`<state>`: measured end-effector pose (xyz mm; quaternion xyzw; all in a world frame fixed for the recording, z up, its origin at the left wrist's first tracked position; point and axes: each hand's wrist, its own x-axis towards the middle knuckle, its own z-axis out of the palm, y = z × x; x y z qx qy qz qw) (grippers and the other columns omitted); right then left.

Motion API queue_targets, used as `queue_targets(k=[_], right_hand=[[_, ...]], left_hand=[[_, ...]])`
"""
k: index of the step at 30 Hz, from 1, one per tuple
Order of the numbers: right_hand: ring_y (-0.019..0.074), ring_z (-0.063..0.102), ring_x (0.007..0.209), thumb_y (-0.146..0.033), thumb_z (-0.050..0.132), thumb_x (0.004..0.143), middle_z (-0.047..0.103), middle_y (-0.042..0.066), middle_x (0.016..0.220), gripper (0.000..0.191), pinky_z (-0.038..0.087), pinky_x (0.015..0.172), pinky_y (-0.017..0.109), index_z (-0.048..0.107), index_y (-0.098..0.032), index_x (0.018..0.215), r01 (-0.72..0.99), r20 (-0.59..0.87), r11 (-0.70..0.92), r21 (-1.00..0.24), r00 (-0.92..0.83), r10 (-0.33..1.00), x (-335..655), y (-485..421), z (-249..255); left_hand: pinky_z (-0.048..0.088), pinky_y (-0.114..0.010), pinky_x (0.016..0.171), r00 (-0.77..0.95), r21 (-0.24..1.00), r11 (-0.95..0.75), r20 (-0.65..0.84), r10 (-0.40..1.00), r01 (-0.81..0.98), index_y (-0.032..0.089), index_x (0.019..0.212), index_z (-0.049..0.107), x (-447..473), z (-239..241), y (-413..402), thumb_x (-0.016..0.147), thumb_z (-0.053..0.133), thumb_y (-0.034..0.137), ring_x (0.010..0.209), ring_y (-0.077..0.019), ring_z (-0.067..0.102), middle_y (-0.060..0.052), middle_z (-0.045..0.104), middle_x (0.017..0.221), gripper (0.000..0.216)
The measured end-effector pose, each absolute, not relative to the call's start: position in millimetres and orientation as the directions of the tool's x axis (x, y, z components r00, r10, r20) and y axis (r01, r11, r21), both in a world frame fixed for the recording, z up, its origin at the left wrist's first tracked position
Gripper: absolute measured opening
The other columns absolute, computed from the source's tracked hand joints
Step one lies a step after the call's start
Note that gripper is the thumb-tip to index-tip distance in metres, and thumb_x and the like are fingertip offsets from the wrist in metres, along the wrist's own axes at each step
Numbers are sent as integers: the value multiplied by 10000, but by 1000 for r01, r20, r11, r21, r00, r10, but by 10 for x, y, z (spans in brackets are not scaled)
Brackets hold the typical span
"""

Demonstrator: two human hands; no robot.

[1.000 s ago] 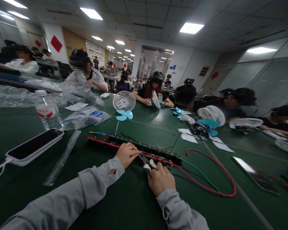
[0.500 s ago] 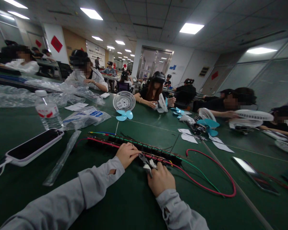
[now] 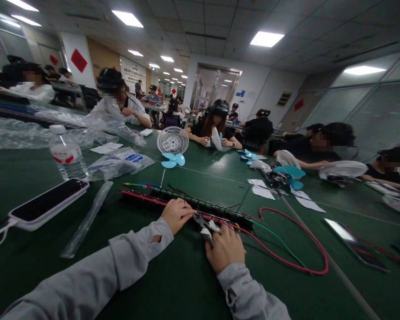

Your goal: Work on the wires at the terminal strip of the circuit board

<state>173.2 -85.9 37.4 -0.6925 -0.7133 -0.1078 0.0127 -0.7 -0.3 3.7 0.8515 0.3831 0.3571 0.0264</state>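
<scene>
A long black terminal strip (image 3: 206, 207) with red and green wires lies across the green table (image 3: 173, 284) in front of me. My left hand (image 3: 176, 214) rests on its near edge with the fingers curled down onto it. My right hand (image 3: 224, 247) is closed round a small pair of white-handled pliers (image 3: 205, 226), whose jaws sit at the strip beside my left fingers. A red wire (image 3: 303, 249) and a green wire (image 3: 273, 235) loop off to the right of the strip.
A phone on a white power bank (image 3: 46, 203), a water bottle (image 3: 66, 153) and plastic bags (image 3: 118, 162) lie at the left. A small white fan with a blue blade (image 3: 172, 144) stands beyond. Another phone (image 3: 348, 238) lies at the right. Other people work at fans around the table.
My right hand has edged slightly forward and its fingers have shifted on the pliers. My left hand has stayed put. People across the table have moved their fans.
</scene>
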Motion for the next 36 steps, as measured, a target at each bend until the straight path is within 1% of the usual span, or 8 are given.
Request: queue_targets(k=[8,15,20,26,31,36], right_hand=[[287,380,1087,-366,523,692,509,151,1135,282,269,857,378,649,-164,841,991,179,4,133,-28,983,1738,-835,332],[289,379,1089,-378,522,704,504,149,1145,282,269,852,378,646,-167,844,993,179,9,116,-30,983,1742,-829,328],[285,388,1082,-371,521,708,517,147,1128,266,276,843,373,646,-170,829,991,195,13,130,-38,980,1731,-845,358],[257,409,1064,-336,501,742,534,133,1107,242,284,836,353,645,-160,823,985,239,43,166,-83,968,1710,-890,407],[248,419,1051,-328,497,751,541,125,1098,230,288,827,347,645,-165,816,984,233,51,169,-90,968,1718,-897,398],[261,409,1063,-342,493,745,537,133,1100,247,281,834,357,645,-167,830,987,219,34,157,-69,973,1734,-860,359]], left_hand=[[303,-311,702,447,329,-705,589,673,628,304,950,636,-13,37,1,837,482,301,839,-141,485,9,628,873,191],[307,-307,693,450,320,-705,589,672,634,298,944,642,-9,35,5,839,476,304,841,-143,483,1,625,864,196],[308,-310,698,455,322,-708,587,670,629,303,953,638,-11,30,8,838,475,297,847,-148,482,0,626,871,199],[309,-311,709,452,328,-707,586,673,627,301,957,635,-12,20,15,841,468,299,849,-151,479,1,625,875,203],[308,-313,706,453,335,-709,584,673,621,292,959,635,-10,27,10,843,463,296,851,-155,479,-7,626,877,208],[303,-316,710,447,346,-704,582,680,621,296,955,632,-5,31,-1,841,469,292,851,-152,480,7,629,883,199]])
